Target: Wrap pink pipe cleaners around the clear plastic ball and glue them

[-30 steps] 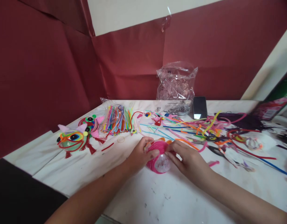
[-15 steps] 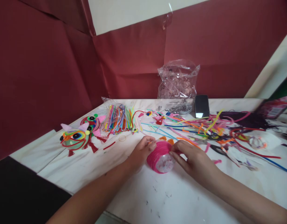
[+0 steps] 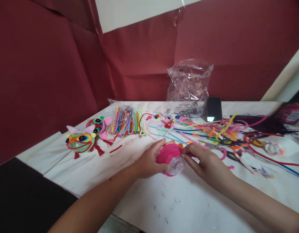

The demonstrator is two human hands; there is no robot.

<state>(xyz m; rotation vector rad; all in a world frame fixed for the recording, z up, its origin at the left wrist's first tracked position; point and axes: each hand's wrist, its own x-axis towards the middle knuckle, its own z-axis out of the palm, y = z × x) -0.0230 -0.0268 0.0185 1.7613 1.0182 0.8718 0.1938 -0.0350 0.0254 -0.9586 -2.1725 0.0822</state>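
Note:
A clear plastic ball wound with pink pipe cleaner [image 3: 171, 158] sits between both hands just above the white table [image 3: 144, 200]. My left hand [image 3: 149, 160] cups its left side with the fingers curled round it. My right hand [image 3: 203, 163] pinches its right side, fingers pressed to the pink winding. The bare clear part of the ball faces me at the bottom.
Two finished pipe-cleaner fish figures [image 3: 83, 140] lie at the left. A bundle of coloured pipe cleaners [image 3: 126, 121] and several loose ones [image 3: 212, 129] spread across the back. A clear plastic bag [image 3: 189, 84] and a phone [image 3: 214, 109] stand by the red wall. Scissors [image 3: 233, 155] lie at the right.
Both hands have turned the pink ball slightly and my left fingers now wrap further round it. The camera has shifted a little left, so everything sits further right.

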